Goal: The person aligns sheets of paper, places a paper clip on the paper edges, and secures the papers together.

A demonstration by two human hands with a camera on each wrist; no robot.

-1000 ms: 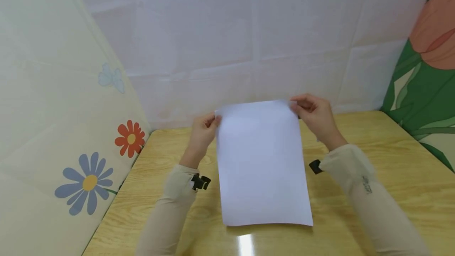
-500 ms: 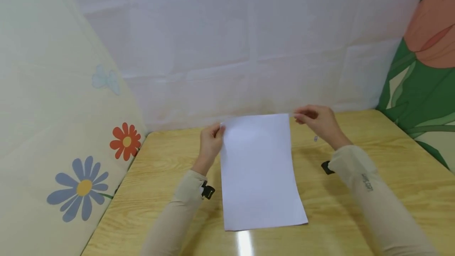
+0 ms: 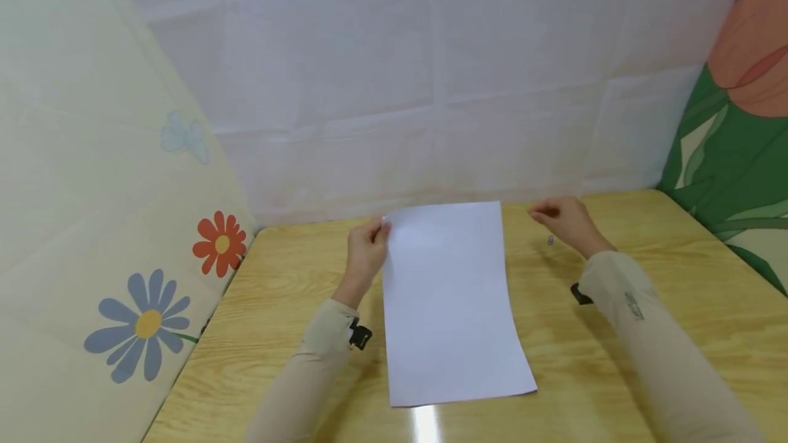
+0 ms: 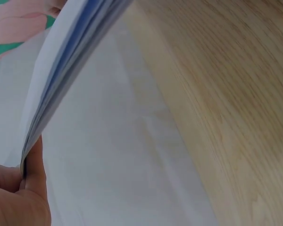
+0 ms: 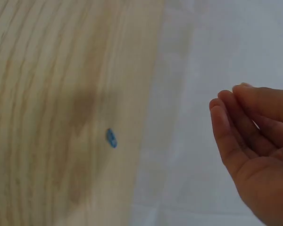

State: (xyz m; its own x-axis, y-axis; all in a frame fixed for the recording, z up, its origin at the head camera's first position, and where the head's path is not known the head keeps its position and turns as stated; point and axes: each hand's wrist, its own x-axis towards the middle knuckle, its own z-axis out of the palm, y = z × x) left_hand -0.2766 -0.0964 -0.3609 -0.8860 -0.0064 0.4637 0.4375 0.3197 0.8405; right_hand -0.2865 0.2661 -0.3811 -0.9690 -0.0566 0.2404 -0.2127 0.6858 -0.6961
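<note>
A stack of white paper sheets (image 3: 452, 299) hangs upright over the table's middle, its layered edges (image 4: 61, 75) fanned slightly in the left wrist view. My left hand (image 3: 364, 251) pinches the stack at its upper left corner between thumb and fingers. Off to the right of the paper, my right hand (image 3: 566, 224) is in the air with fingers loosely bent and nothing between them. A small blue object (image 5: 112, 138) lies on the table near that hand; its kind is too small to make out.
The wood-grain table (image 3: 265, 306) ends at a white cloth backdrop (image 3: 345, 87). Panels printed with flowers stand on the left (image 3: 61, 190) and right (image 3: 739, 156). Both forearms wear light sleeves with black straps at the wrists.
My right hand has let go of the paper's upper right corner and moved away to the right. The paper has lowered slightly, still gripped by the left hand.
</note>
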